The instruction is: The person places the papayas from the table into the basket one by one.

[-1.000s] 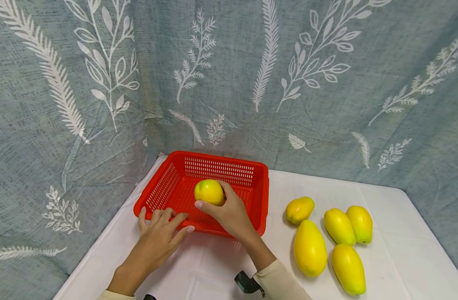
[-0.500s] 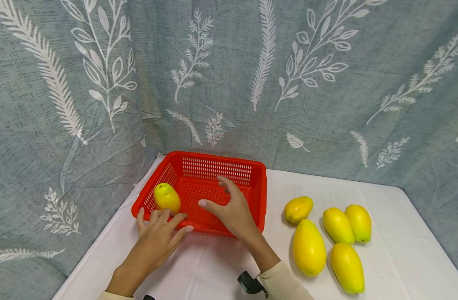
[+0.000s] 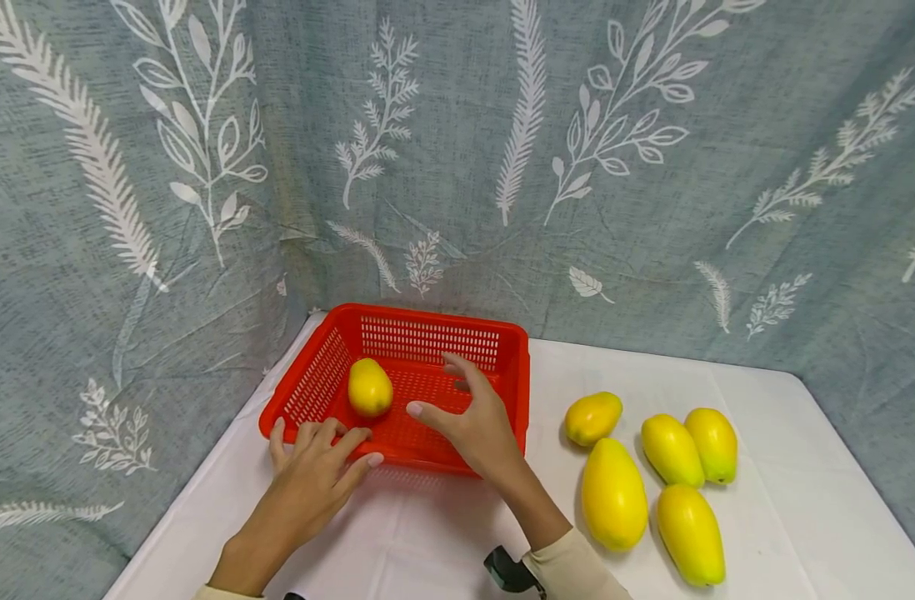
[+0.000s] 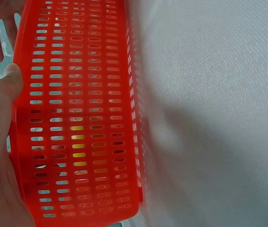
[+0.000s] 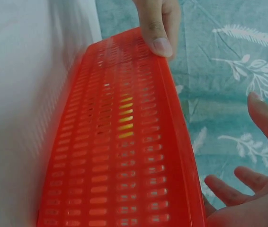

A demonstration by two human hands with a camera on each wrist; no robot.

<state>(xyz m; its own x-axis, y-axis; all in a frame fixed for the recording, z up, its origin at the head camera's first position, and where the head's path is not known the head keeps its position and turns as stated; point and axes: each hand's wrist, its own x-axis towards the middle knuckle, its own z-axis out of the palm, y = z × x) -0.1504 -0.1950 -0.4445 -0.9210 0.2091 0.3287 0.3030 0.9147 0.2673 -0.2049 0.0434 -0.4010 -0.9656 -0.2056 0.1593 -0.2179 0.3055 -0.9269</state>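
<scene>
A yellow oblong fruit, shaped like a mango or small papaya, lies inside the red plastic basket, left of its middle. Through the basket's slots, bits of the fruit show yellow in both wrist views. My left hand holds the basket's near rim at the left, fingers over the edge; its thumb lies on the outside in the right wrist view. Over the right part of the basket my right hand hovers with fingers spread, holding nothing, apart from the fruit.
Several more yellow fruits, among them a large one and a smaller one, lie on the white tablecloth right of the basket. A patterned grey-green curtain hangs behind and to the left.
My right hand has let go of the yellow fruit in the basket. The fruit went to the left wall, then back rightward. My left hand has kept its hold on the rim.
</scene>
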